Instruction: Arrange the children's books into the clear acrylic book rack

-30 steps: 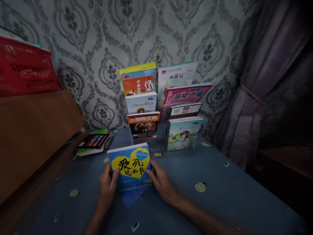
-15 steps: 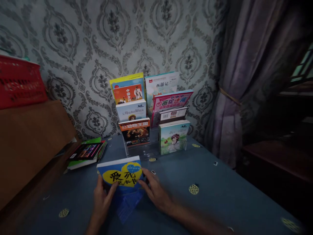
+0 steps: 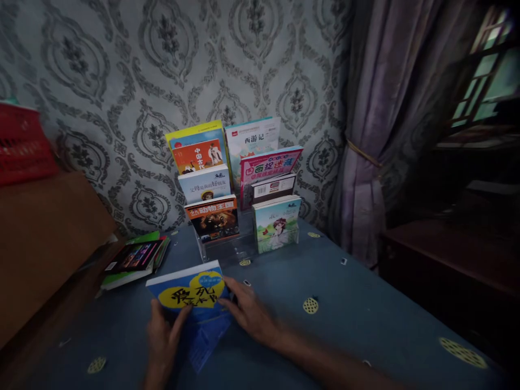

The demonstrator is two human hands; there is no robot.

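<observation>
A blue book (image 3: 190, 314) with a yellow heart shape on its cover is held upright between my two hands, near the front of the table. My left hand (image 3: 162, 330) grips its lower left side, thumb across the cover. On its right edge my right hand (image 3: 247, 309) is closed, thumb in front and fingers behind. Below the book lies a translucent blue sheet (image 3: 209, 341). Beyond my hands stands a clear tiered rack (image 3: 225, 246) of books, including a lion-covered book (image 3: 215, 219) and a green book with a girl on it (image 3: 278, 227).
To the left, a small pile of books (image 3: 136, 257) lies by a brown cardboard box (image 3: 49, 238) with a red basket (image 3: 24, 143) on it. Patterned wallpaper backs the blue tablecloth (image 3: 333, 303). A tied curtain (image 3: 365, 151) hangs at right, beside a dark red surface (image 3: 439, 260).
My view has turned slightly to the right, so the rack, box and basket sit further left. Both hands keep the same hold on the blue book.
</observation>
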